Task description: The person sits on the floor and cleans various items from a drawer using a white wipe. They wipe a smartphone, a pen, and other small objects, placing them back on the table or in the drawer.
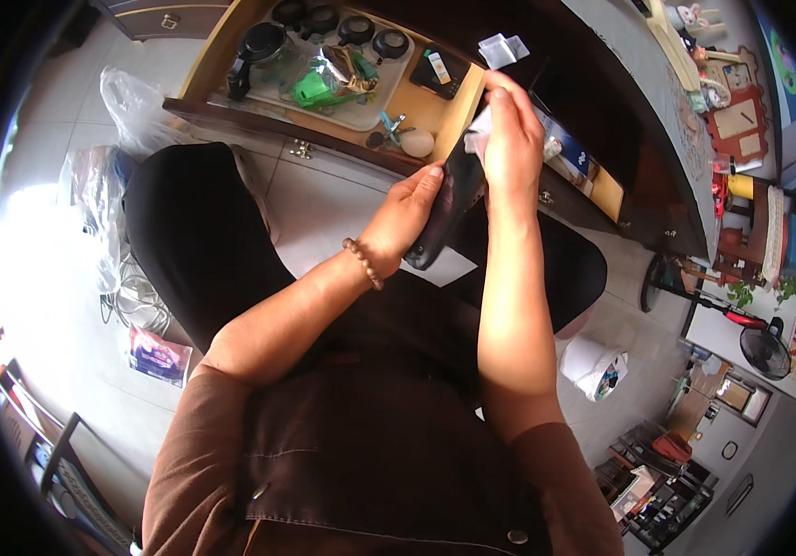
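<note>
My left hand [408,212], with a beaded bracelet at the wrist, grips a long dark object [455,187], its thumb on the near face; what kind of object it is I cannot tell. At the object's upper end, my right hand [514,142] holds a white cloth or tissue [478,133] against it, fingers pointing up. A folded white tissue [503,51] lies on the dark surface just beyond my right fingertips. To the left of my hands an open drawer [231,115] holds a white tray [401,76] with a glass pot, several dark round items and a green plastic wrapper [312,89].
A second open drawer [606,194] is right of my right wrist. Clear plastic bags [95,201], coiled cables [137,295] and a purple packet [159,354] lie on the floor at left. A lined white bin [592,368] and a fan [765,349] stand at right.
</note>
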Motion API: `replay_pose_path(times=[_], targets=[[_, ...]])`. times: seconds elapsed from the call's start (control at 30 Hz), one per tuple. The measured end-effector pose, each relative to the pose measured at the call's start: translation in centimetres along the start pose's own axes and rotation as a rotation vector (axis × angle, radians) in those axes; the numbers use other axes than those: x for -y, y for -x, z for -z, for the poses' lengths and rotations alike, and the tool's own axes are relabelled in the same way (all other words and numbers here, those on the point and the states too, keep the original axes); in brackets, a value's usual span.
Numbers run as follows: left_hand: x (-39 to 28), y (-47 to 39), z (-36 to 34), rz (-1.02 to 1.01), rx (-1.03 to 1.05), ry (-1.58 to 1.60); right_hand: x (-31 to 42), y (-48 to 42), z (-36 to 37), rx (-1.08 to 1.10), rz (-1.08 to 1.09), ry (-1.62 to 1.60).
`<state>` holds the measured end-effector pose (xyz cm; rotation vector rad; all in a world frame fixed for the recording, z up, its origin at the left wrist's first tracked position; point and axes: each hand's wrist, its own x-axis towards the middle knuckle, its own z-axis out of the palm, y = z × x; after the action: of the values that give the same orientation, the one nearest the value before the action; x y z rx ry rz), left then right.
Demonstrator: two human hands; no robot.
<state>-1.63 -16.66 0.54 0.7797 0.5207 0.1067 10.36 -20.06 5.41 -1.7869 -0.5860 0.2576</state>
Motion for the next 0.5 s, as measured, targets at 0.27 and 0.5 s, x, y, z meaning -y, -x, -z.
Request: replay_pose_path(times=[0.27, 0.5], targets=[[0.2, -0.1, 2.5, -0.044, 0.436, 0.390, 0.3, 7.0, -3.3, 0.036, 0.481, 0.490], [0.7, -0.2, 2.1, 0.468, 0.770, 0.984, 0.5, -0.2, -0.6, 0.048, 0.035, 0.216]])
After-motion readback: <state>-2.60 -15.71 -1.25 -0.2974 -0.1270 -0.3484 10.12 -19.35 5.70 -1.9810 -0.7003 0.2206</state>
